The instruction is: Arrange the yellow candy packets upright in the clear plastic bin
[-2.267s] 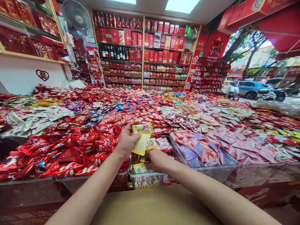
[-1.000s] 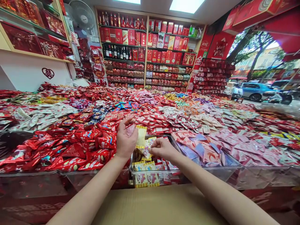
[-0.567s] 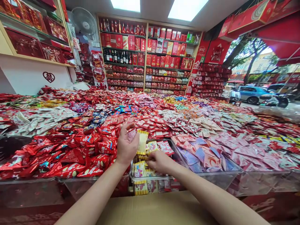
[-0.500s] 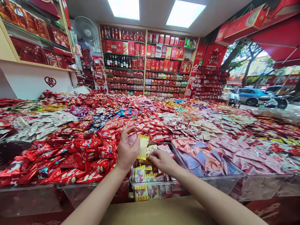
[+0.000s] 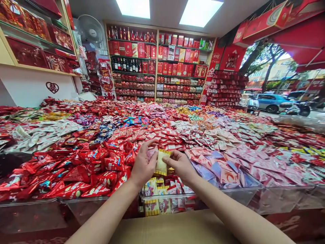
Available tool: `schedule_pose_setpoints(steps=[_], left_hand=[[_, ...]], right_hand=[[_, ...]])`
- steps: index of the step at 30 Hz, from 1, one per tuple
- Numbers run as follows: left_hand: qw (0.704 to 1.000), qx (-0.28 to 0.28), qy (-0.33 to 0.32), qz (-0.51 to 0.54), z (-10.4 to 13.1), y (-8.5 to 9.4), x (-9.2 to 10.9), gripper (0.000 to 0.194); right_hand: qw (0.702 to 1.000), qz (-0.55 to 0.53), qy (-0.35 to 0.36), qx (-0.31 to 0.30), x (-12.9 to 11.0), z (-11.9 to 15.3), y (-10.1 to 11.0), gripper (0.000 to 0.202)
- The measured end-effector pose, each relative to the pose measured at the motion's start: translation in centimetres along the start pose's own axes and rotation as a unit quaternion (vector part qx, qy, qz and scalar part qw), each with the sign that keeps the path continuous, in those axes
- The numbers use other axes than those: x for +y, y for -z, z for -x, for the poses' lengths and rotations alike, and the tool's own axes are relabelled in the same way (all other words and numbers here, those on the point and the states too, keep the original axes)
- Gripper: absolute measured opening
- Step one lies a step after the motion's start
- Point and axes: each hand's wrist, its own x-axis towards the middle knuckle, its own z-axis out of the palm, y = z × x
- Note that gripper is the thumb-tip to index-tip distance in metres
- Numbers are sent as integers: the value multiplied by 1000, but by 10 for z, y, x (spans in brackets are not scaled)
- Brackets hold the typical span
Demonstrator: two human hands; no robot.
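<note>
The left hand [image 5: 144, 166] is pinching a small stack of yellow-edged candy packets [image 5: 161, 163] upright above the clear bin [image 5: 177, 196], keeping them fanned for adding. The right hand [image 5: 180, 165] is pinching the stack's right edge, steadying it.

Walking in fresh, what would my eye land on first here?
First, the vast spread of small wrapped sweets in red, pink and white covering the whole counter. In front, the left hand and right hand meet on a stack of yellow-edged flat packets above a clear plastic bin of similar packets. Behind stand tall wall shelves of red gift boxes and dark bottles.
</note>
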Motion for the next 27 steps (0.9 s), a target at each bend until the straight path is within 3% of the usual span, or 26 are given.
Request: schedule_pose_setpoints(steps=[3, 8, 10, 13, 15, 18, 21, 23, 27], left_hand=[[998, 35, 47, 15, -1, 1, 3, 32], [982, -92, 134, 91, -2, 1, 6, 36], [988, -105, 95, 59, -2, 2, 6, 28], [996, -88, 2, 7, -2, 4, 4, 22], [997, -74, -23, -2, -2, 5, 3, 21], [997, -44, -55, -11, -3, 6, 2, 22], [995, -45, -81, -22, -2, 6, 1, 23], [993, -75, -84, -24, -1, 4, 0, 23], [986, -131, -93, -43, 1, 2, -1, 21]], right_hand=[[988, 71, 118, 65, 4, -3, 3, 17], [958, 144, 239, 65, 5, -1, 6, 8], [952, 139, 268, 51, 5, 0, 6, 8], [942, 150, 299, 32, 4, 3, 5, 14], [938, 162, 306, 22, 3, 4, 3, 20], [956, 120, 259, 67, 1, 3, 0, 22], [990, -12, 98, 103, -4, 0, -1, 25], [991, -106, 4, 80, -7, -1, 0, 33], [984, -169, -29, 47, -9, -2, 3, 50]])
